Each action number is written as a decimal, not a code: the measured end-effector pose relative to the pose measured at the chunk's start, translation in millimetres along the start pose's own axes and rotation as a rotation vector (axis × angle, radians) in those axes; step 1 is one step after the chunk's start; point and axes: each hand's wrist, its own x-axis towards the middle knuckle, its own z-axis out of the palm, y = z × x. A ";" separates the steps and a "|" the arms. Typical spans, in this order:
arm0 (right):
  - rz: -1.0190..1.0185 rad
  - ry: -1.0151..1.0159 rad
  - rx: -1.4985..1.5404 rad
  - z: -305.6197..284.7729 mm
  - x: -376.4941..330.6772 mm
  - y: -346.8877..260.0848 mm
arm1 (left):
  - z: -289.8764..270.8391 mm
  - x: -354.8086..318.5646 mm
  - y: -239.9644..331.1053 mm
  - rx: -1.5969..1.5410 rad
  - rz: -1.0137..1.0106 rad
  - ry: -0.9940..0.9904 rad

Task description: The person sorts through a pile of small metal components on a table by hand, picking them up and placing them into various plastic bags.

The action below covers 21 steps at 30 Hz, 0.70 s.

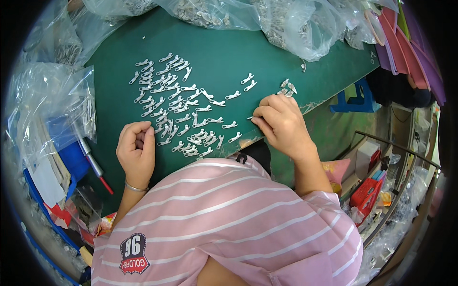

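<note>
Many small silver metal pieces, each with a ring-like end and looking like zipper pulls (176,102), lie spread over the green tabletop (210,52). My left hand (137,148) rests at the left edge of this spread, fingers curled in and thumb against the forefinger; whatever it may hold is hidden. Between the thumb and forefinger of my right hand (282,124) is a small silver metal piece (250,118), of which only the tip shows. Just beyond that hand's knuckles sits a little cluster of shiny metal bits (287,88).
Clear plastic bags (300,28) full of metal parts line the far edge. A plastic bag (86,112) and a red-tipped pen (99,167) lie at the left. Right of the table are a blue stool (355,101), a red basket (365,198) and pink and purple sheets (400,43).
</note>
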 end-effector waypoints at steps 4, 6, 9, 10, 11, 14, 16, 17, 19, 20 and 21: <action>-0.035 0.079 -0.073 9.3 4.1 4.6 | 0.3 -0.3 0.7 0.001 -0.002 0.002; -0.025 0.109 -0.107 12.0 8.7 9.1 | 3.1 0.0 -1.2 -0.013 0.014 0.039; -0.008 0.169 -0.118 11.3 15.8 12.4 | 3.5 0.8 -1.5 -0.009 0.033 0.051; -0.001 0.192 -0.116 10.2 17.8 12.9 | 3.5 1.2 -1.3 -0.003 0.038 0.048; 0.020 0.221 -0.117 8.6 19.2 13.6 | 3.4 1.0 -1.0 -0.001 0.037 0.050; 0.083 0.300 -0.115 4.0 19.4 19.0 | 2.6 0.9 0.9 0.007 0.024 0.040; 0.096 0.287 -0.084 3.4 16.9 20.4 | 1.1 0.0 2.9 0.014 0.002 0.016; 0.103 0.281 -0.067 3.6 15.5 20.7 | 1.1 0.0 2.8 0.012 0.002 0.014; 0.068 0.263 -0.060 7.9 14.3 18.6 | 1.0 0.1 2.2 0.008 0.003 0.011; 0.050 0.253 -0.056 10.3 14.5 17.3 | 0.9 0.1 2.4 0.007 0.003 0.010; 0.037 0.246 -0.073 13.4 15.0 17.4 | 0.8 0.3 2.8 0.006 0.002 0.010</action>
